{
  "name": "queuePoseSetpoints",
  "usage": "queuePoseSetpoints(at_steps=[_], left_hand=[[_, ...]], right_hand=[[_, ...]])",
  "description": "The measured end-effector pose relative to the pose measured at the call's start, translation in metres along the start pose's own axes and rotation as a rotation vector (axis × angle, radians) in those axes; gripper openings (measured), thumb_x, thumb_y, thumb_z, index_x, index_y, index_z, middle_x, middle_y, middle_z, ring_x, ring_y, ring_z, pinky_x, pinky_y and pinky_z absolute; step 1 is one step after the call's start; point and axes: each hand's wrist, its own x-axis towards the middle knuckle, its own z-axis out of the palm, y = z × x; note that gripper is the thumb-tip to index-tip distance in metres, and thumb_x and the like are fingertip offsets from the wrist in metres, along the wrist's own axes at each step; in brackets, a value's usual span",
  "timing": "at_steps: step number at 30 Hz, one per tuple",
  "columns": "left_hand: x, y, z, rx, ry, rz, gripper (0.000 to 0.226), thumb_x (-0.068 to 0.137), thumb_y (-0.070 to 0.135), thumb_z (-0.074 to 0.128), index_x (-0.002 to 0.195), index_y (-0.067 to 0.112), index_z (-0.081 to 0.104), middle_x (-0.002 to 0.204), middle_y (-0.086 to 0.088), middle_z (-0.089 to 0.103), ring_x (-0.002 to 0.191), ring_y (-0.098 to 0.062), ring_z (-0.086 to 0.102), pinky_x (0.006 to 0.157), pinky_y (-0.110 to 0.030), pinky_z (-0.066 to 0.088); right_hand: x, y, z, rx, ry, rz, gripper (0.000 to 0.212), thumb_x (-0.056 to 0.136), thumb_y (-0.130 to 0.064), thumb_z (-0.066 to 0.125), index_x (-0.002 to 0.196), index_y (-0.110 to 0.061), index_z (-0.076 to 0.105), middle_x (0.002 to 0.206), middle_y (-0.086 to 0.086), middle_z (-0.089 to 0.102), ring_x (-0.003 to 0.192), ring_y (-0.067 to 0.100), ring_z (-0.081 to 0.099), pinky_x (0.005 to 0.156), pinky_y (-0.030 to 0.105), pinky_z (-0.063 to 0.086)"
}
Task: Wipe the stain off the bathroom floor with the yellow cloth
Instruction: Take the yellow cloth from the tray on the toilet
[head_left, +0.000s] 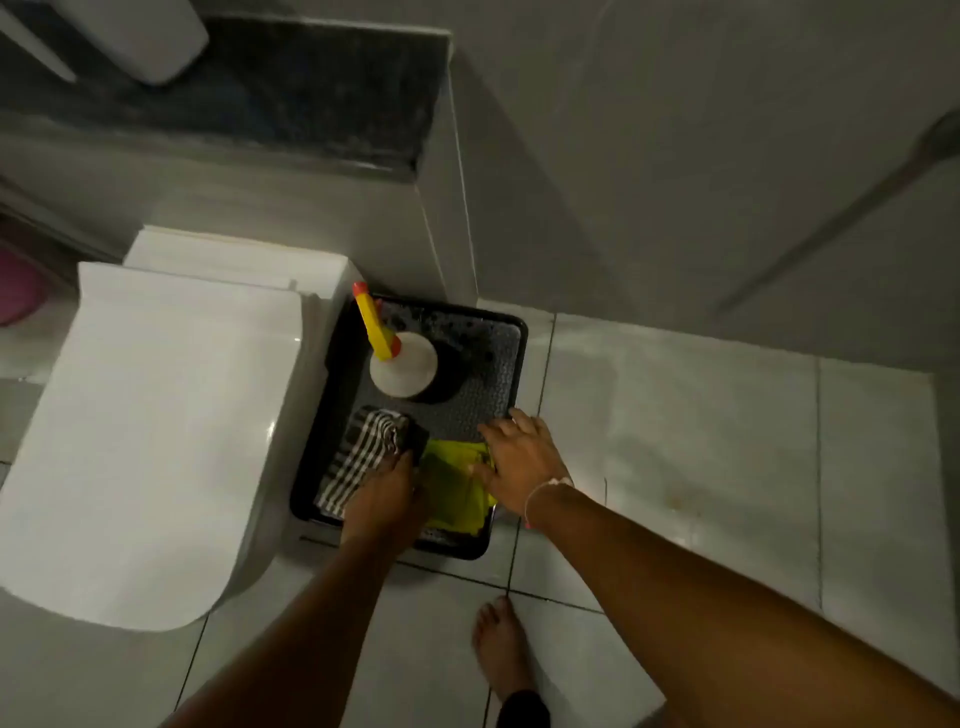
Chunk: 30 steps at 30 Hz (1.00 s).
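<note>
Both of our hands are down in the black tray (511, 332) on the floor tiles. Our left hand (387, 499) rests at the seam between the striped cloth (358, 457) and the yellow cloth (452, 483); we cannot tell its grip. Our right hand (519, 460) lies spread, fingers open, on the yellow cloth's right edge. A white spray bottle (402, 371) stands farther back in the tray. Left of the tray is the toilet (145, 415). A faint yellowish stain (680, 499) marks the tile to the right.
</note>
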Motion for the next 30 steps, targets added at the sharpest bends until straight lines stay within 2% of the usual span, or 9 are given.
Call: queuePoseSetpoints(at_steps=[2,6,11,15,19,22,25,28,30], left_hand=[[0.011,-0.002,0.013,-0.018,-0.010,-0.030,0.056,0.089,0.029,0.047,0.143,0.018,0.038,0.139,-0.013,0.052,0.120,-0.036,0.052,0.093,-0.044,0.047],[0.014,-0.003,0.035,-0.022,0.050,-0.063,0.034,0.091,0.030,0.045,0.120,0.015,0.052,0.118,-0.016,0.057,0.104,-0.039,0.057,0.084,-0.048,0.052],[0.015,0.002,0.044,-0.121,0.156,-0.100,0.032,0.090,0.032,0.051,0.113,0.011,0.057,0.110,-0.016,0.063,0.102,-0.039,0.057,0.081,-0.046,0.051],[0.019,0.001,0.047,-0.231,0.103,-0.219,0.031,0.088,0.033,0.057,0.106,0.008,0.060,0.106,-0.018,0.067,0.101,-0.039,0.060,0.076,-0.038,0.044],[0.019,0.001,0.040,-0.269,0.084,-0.240,0.030,0.086,0.032,0.060,0.102,0.007,0.061,0.101,-0.018,0.068,0.098,-0.038,0.061,0.075,-0.037,0.046],[0.008,0.010,0.027,-0.328,0.129,-0.207,0.028,0.086,0.029,0.060,0.106,0.010,0.062,0.099,-0.015,0.069,0.094,-0.037,0.062,0.076,-0.040,0.049],[-0.004,0.028,0.008,-0.378,0.191,-0.155,0.027,0.087,0.029,0.061,0.108,0.012,0.061,0.098,-0.012,0.070,0.092,-0.034,0.063,0.073,-0.037,0.047],[-0.011,0.059,-0.010,-0.448,0.226,-0.051,0.031,0.087,0.027,0.063,0.113,0.012,0.062,0.098,-0.009,0.070,0.090,-0.029,0.064,0.071,-0.032,0.044],[-0.015,0.084,-0.015,-0.519,0.200,0.016,0.033,0.087,0.029,0.064,0.116,0.013,0.062,0.096,-0.003,0.069,0.084,-0.019,0.062,0.070,-0.028,0.045]], right_hand=[[0.013,-0.001,0.015,-0.061,0.031,-0.037,0.065,0.088,-0.054,0.052,0.137,-0.012,0.044,0.141,0.010,0.050,0.135,0.032,0.033,0.115,0.047,0.023],[0.021,-0.006,0.036,-0.174,0.113,-0.090,0.057,0.083,-0.056,0.058,0.123,-0.015,0.059,0.122,0.007,0.060,0.116,0.029,0.044,0.099,0.043,0.036],[0.030,-0.008,0.040,-0.194,0.152,-0.059,0.050,0.079,-0.055,0.064,0.110,-0.016,0.065,0.114,0.007,0.064,0.110,0.028,0.046,0.091,0.042,0.037],[0.031,-0.010,0.040,-0.149,0.137,-0.033,0.045,0.080,-0.051,0.065,0.111,-0.018,0.066,0.116,0.007,0.064,0.112,0.028,0.045,0.092,0.041,0.036],[0.024,-0.010,0.038,-0.014,0.157,0.022,0.039,0.081,-0.048,0.064,0.108,-0.021,0.066,0.115,0.004,0.064,0.111,0.026,0.043,0.093,0.040,0.033],[0.016,-0.009,0.026,0.091,0.189,0.061,0.039,0.081,-0.049,0.064,0.110,-0.024,0.066,0.114,0.003,0.063,0.112,0.026,0.043,0.094,0.041,0.032],[0.005,-0.003,0.000,0.228,0.247,0.085,0.038,0.079,-0.050,0.067,0.109,-0.027,0.065,0.111,0.001,0.066,0.112,0.026,0.046,0.091,0.040,0.034],[-0.014,0.019,-0.036,0.496,0.258,0.132,0.034,0.076,-0.044,0.073,0.104,-0.028,0.064,0.100,0.004,0.070,0.104,0.027,0.056,0.089,0.041,0.043],[-0.031,0.042,-0.058,0.681,0.238,0.196,0.030,0.075,-0.040,0.077,0.098,-0.028,0.064,0.092,0.002,0.072,0.092,0.024,0.063,0.081,0.038,0.052]])
